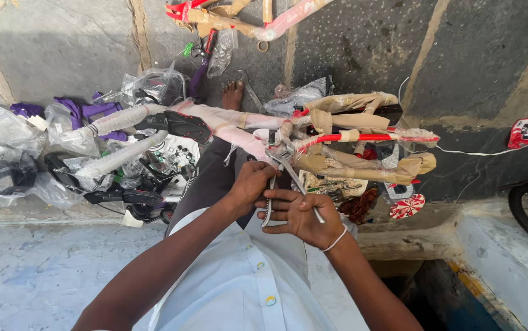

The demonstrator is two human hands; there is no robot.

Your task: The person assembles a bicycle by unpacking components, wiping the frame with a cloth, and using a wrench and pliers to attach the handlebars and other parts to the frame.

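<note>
Frame centre: left hand (250, 184) and right hand (301, 214) both closed on metal tool (288, 178), probably pliers, braced against wrapped bicycle frame (233, 122) for leverage; plastic-bagged parts (25, 159) heaped left

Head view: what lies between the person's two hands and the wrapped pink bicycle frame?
In the head view, metal wrenches bridge that stretch: the left hand and right hand grip their handles, and the tool heads reach up to the wrapped pink bicycle frame.

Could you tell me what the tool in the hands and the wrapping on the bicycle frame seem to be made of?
Tool: probably bare steel; it looks grey with a dull shine. Wrapping: apparently brown paper, matte and creased, with clear plastic film in places.
</note>
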